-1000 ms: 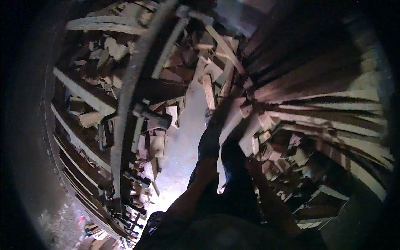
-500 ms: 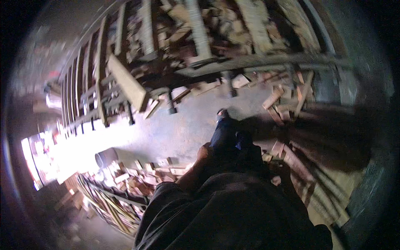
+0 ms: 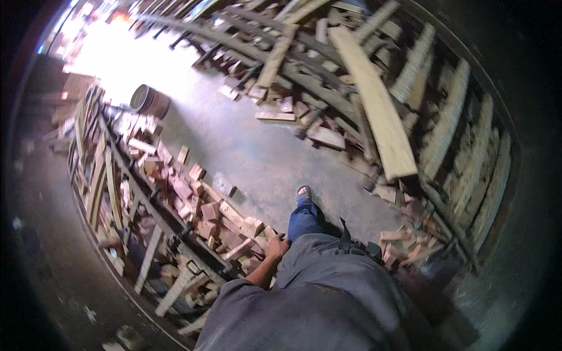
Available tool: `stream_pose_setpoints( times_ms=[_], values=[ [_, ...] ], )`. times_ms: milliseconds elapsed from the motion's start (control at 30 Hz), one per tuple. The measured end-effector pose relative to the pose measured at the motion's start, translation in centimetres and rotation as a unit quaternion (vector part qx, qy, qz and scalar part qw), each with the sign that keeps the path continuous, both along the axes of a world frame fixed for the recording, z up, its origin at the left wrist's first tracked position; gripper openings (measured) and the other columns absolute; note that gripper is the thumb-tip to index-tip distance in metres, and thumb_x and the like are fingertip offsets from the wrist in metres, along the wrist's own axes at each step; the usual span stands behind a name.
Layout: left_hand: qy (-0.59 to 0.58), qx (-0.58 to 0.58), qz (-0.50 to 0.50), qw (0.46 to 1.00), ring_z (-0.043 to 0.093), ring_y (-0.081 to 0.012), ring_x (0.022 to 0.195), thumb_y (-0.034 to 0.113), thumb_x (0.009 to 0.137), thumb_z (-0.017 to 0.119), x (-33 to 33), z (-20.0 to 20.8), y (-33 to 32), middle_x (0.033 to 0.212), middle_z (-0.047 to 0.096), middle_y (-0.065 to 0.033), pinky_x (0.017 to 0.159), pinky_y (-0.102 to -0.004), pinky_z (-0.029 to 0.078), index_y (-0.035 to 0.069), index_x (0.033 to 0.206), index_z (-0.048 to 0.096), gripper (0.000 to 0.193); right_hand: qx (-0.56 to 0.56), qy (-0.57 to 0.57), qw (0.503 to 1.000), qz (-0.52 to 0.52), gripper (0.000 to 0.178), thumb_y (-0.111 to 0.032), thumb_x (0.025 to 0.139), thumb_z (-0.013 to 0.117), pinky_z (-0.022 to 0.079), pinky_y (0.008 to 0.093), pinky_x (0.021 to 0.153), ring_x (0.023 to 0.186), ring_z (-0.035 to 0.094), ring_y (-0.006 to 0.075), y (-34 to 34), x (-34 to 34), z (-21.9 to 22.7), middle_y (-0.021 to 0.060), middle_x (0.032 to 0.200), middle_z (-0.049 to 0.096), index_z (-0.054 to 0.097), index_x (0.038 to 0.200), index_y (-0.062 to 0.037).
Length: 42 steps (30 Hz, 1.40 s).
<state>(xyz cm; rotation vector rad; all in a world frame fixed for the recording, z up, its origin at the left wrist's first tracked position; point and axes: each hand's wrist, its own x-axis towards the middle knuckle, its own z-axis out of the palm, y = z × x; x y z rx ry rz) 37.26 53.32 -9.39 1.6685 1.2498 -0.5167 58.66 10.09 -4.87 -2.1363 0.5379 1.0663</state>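
My left hand [image 3: 277,246] hangs beside my blue trouser leg [image 3: 304,217], near the loose wood offcuts [image 3: 219,212] on the floor to the left. Its fingers are small and blurred, so whether they are curled round anything does not show. My right hand is out of sight. A dark strap [image 3: 345,237] sticks out from the front of my grey shirt [image 3: 316,292]. One sandalled foot [image 3: 304,191] is forward on the concrete floor [image 3: 257,158].
On the right, a long pale plank [image 3: 374,102] lies across a slatted rack [image 3: 316,82] among wood pieces. Another rack [image 3: 149,202] with offcuts runs along the left. A bucket-like container [image 3: 149,101] is farther off, near bright light. More blocks [image 3: 404,243] lie at right.
My view has turned right, and the racks have swung round in it. The left-hand rack and its offcuts now show more fully. My left hand remains beside my leg.
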Motion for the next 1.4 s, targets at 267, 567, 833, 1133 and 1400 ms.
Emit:
stream_pose_setpoints(
  times_ms=[267,567,833,1133,1400],
  values=[
    [-0.015,-0.134,0.099,0.986,0.056,-0.0362,0.125,0.034,0.087,0.062,-12.1,-4.3,-4.2,0.130,0.059,-0.0283,0.106,-0.0404,0.042,0.000,0.133,0.057,0.057,0.015,-0.014,0.982,0.189,0.032,-0.016,0.089,0.066,0.053,0.0338,0.071,0.082,0.064,0.0178,15.3,11.3,1.4,0.0092,0.090,0.067,0.065,0.117,0.0005],
    [0.013,-0.135,0.312,0.940,0.058,-0.0353,0.121,0.033,0.090,0.059,-9.6,5.1,-5.5,0.127,0.062,-0.0263,0.104,-0.0408,0.043,-0.001,0.131,0.058,0.053,0.053,-0.030,0.929,0.364,0.032,-0.016,0.089,0.066,0.053,0.0342,0.072,0.084,0.065,0.0188,30.2,19.3,4.3,0.0107,0.091,0.068,0.065,0.116,0.0010],
    [0.010,-0.134,0.364,0.922,0.059,-0.0345,0.118,0.032,0.092,0.057,-7.8,10.0,-2.6,0.125,0.063,-0.0245,0.102,-0.0412,0.044,-0.001,0.130,0.059,0.050,0.086,-0.022,0.869,0.486,0.033,-0.017,0.089,0.065,0.053,0.0346,0.074,0.085,0.065,0.0196,43.7,22.4,3.6,0.0120,0.093,0.068,0.065,0.116,0.0013],
    [0.004,-0.194,0.333,0.923,0.060,-0.0336,0.115,0.032,0.095,0.055,-9.4,9.8,6.8,0.123,0.065,-0.0224,0.100,-0.0417,0.044,-0.001,0.128,0.060,0.046,0.144,-0.012,0.774,0.617,0.033,-0.017,0.089,0.065,0.054,0.0349,0.075,0.087,0.066,0.0206,67.3,17.0,1.1,0.0135,0.094,0.069,0.066,0.116,0.0018],
    [-0.034,-0.035,0.211,0.976,0.065,-0.0361,0.109,0.028,0.092,0.056,-9.3,13.5,36.6,0.115,0.067,-0.0260,0.095,-0.0400,0.050,-0.003,0.124,0.062,0.045,0.198,-0.001,0.698,0.688,0.034,-0.018,0.089,0.065,0.054,0.0353,0.076,0.088,0.067,0.0215,91.4,5.3,-1.5,0.0148,0.096,0.070,0.066,0.116,0.0022]
  ],
)
